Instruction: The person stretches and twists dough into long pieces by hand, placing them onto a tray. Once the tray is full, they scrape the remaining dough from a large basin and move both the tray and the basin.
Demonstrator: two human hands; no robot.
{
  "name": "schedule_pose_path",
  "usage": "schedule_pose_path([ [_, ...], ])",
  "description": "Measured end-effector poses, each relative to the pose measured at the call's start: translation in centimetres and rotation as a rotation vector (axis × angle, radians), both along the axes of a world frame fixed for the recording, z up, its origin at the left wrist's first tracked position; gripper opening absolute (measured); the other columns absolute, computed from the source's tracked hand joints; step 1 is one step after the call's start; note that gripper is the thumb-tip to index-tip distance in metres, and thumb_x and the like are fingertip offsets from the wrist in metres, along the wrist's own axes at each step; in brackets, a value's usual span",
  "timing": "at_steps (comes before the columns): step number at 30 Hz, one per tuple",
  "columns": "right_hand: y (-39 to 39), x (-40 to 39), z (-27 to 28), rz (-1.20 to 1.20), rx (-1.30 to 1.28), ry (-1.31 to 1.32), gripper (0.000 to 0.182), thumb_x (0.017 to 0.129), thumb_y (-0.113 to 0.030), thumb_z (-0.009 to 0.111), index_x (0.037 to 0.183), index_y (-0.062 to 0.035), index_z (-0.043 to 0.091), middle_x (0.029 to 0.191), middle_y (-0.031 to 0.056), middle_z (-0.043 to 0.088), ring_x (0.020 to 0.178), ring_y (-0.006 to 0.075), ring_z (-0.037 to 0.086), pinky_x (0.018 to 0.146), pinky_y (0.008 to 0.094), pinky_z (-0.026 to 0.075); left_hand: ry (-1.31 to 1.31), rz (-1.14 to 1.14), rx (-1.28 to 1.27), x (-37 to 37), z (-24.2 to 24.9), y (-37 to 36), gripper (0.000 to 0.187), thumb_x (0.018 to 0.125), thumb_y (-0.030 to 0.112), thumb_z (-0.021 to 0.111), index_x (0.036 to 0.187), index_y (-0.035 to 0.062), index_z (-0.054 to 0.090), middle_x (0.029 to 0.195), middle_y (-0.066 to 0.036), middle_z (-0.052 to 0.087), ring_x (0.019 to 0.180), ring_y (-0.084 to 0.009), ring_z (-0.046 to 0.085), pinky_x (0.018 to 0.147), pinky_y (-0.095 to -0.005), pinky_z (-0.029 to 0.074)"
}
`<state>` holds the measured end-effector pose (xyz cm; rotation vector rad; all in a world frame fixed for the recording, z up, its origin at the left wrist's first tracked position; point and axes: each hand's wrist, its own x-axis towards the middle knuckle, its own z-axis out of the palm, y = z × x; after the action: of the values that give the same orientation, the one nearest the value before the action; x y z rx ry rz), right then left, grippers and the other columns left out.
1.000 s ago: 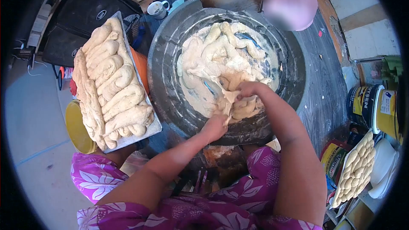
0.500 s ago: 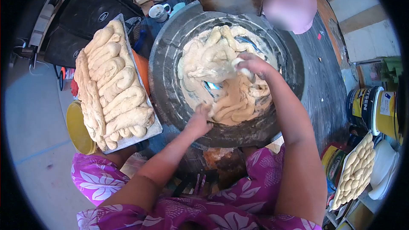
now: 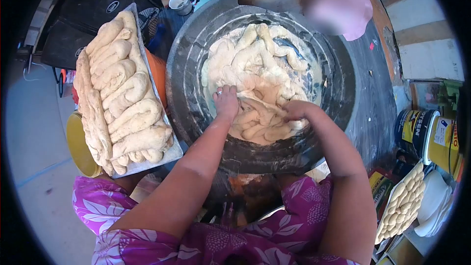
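Observation:
A wide dark round basin [image 3: 184, 68] holds thick strips of pale dough [image 3: 250, 56] dusted with flour. My left hand [image 3: 226, 102], with a ring on one finger, is in the left part of the basin, its fingers curled down onto a dough strip [image 3: 260, 104]. At the right, my right hand [image 3: 298, 110] has its fingers closed on dough, the fingertips partly hidden. Between the two hands the dough runs in a slanting strand. Folded lengths lie heaped below and above it.
On the left, a tray [image 3: 169, 157] carries long folded dough strips above an orange container [image 3: 156, 71] and a yellow bucket [image 3: 81, 142]. A mug [image 3: 181, 4] stands behind the basin. Paint buckets [image 3: 417, 130] and a tray of small dough pieces [image 3: 402, 203] are at the right.
My left hand has moved up and farther into the basin, onto the dough. My right hand has come down from the upper right onto the dough. The view has shifted slightly.

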<state>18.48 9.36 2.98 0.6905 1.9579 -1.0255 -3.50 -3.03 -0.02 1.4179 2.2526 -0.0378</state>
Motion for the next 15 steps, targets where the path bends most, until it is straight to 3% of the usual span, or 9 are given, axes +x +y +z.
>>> schedule_pose_path([
  [2,1.0,0.1,-0.6,0.006,0.087,-0.008,0.057,0.065,-0.03,0.068,0.113,-0.0045,0.054,0.104,0.018,0.061,0.097,0.0318,0.057,0.084,0.038,0.044,0.1,-0.078,0.0,0.4,0.1,-0.8,0.04,0.075,0.022,0.063,0.112,0.0102,0.053,0.117,-0.009,0.047,0.115,-0.0268,0.039,0.092,-0.0426,0.028],
  [4,1.7,-0.3,0.0,-0.249,0.292,0.22,0.048,0.068,-0.028,0.066,0.109,-0.0062,0.058,0.102,0.0184,0.061,0.094,0.0336,0.058,0.081,0.0386,0.046,0.206,-0.153,0.006,0.9,0.8,-1.3,0.033,0.076,0.024,0.061,0.106,0.01,0.056,0.113,-0.008,0.049,0.112,-0.0244,0.04,0.09,-0.0404,0.029],
  [8,2.3,-4.9,-1.8,-0.439,0.34,0.392,0.041,0.072,-0.026,0.062,0.108,-0.0052,0.057,0.098,0.0185,0.061,0.091,0.0342,0.058,0.082,0.037,0.046,-0.091,-0.132,-0.1,1.8,2.8,-2.3,0.026,0.079,0.023,0.057,0.101,0.0099,0.059,0.111,-0.011,0.052,0.114,-0.0279,0.042,0.091,-0.0444,0.033],
  [10,1.9,-7.7,-4.4,-0.415,0.458,0.509,0.043,0.075,-0.028,0.061,0.111,-0.0052,0.055,0.104,0.0188,0.059,0.102,0.0309,0.054,0.086,0.041,0.043,-0.23,-0.082,-0.167,1.9,3.8,-3.6,0.026,0.08,0.024,0.057,0.102,0.0092,0.058,0.109,-0.011,0.054,0.112,-0.028,0.044,0.09,-0.0442,0.034],
  [11,1.4,-9.3,-4.5,-0.409,0.464,0.516,0.043,0.075,-0.028,0.061,0.111,-0.0052,0.055,0.104,0.0188,0.059,0.102,0.0309,0.054,0.086,0.041,0.043,-0.2,-0.084,-0.139,1.7,4.4,-5.0,0.028,0.08,0.026,0.057,0.102,0.0081,0.058,0.107,-0.011,0.055,0.109,-0.0284,0.046,0.089,-0.0439,0.036],
  [13,-0.7,-12.3,-4.5,-0.436,0.642,0.238,0.047,0.078,-0.037,0.058,0.113,-0.0073,0.053,0.12,0.0148,0.051,0.112,0.0309,0.046,0.092,0.0489,0.036,-0.162,-0.074,-0.11,1.3,6.3,-7.9,0.03,0.08,0.029,0.057,0.101,0.007,0.058,0.105,-0.011,0.056,0.106,-0.0289,0.049,0.089,-0.0436,0.037],
  [15,-2.9,-13.9,-5.6,-0.468,0.676,0.235,0.048,0.078,-0.039,0.058,0.114,-0.0083,0.053,0.123,0.0135,0.047,0.115,0.0304,0.043,0.092,0.0513,0.034,0.041,-0.222,0.137,0.9,9.1,-10.5,0.032,0.081,0.031,0.056,0.099,0.0049,0.058,0.097,-0.012,0.058,0.097,-0.0281,0.053,0.087,-0.0413,0.038],
])
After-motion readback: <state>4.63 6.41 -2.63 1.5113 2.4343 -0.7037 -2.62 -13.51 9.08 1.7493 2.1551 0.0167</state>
